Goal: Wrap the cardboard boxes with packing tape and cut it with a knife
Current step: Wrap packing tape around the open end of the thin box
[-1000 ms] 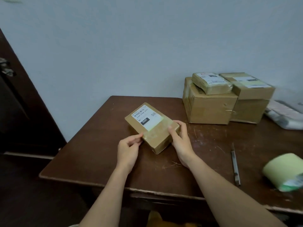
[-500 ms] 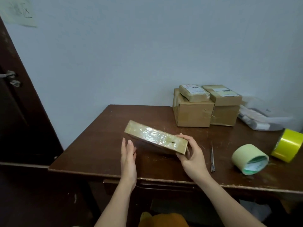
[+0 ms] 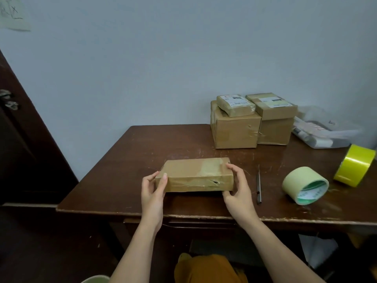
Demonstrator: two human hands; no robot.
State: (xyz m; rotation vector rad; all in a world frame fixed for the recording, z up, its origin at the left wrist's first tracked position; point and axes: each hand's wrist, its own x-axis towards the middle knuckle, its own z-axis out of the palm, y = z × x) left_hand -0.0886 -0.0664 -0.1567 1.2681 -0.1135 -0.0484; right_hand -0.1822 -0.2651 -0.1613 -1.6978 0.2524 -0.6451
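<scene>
On the brown table (image 3: 126, 160), the flat cardboard box (image 3: 193, 173) lies near the front edge, the left hand (image 3: 152, 192) and right hand (image 3: 237, 190) gripping its ends with curled fingers, pale tape roll (image 3: 304, 183) and slim knife (image 3: 259, 187) lying to its right.

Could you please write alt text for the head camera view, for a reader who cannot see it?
A person's left hand and right hand hold a flat cardboard box by its ends on a dark wooden table. To its right lie a knife, a pale green tape roll and a yellow tape roll; stacked boxes stand against the wall.
</scene>
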